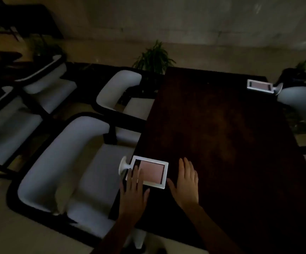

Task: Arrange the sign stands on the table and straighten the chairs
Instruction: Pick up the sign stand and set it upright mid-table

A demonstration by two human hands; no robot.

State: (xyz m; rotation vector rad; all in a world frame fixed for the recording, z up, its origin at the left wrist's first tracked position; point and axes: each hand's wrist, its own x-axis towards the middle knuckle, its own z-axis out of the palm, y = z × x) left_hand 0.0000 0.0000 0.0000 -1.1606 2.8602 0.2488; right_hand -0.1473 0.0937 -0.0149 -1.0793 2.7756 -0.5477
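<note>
Left hand (pixel 134 187) lies flat and open with fingertips on the near sign stand (pixel 153 171), which lies face-up at the counter (pixel 222 134) edge, its round base overhanging; right hand (pixel 187 182) rests open, palm down, on the counter just right of the frame, gripping nothing. Risk, as judged: a leftward push could tip the stand off onto the nearest chair (pixel 60 171), since the base is unsupported. A second sign stand (pixel 261 86) lies well beyond the right hand at the far edge beside another chair (pixel 302 105); dim light obscures finer detail.
</note>
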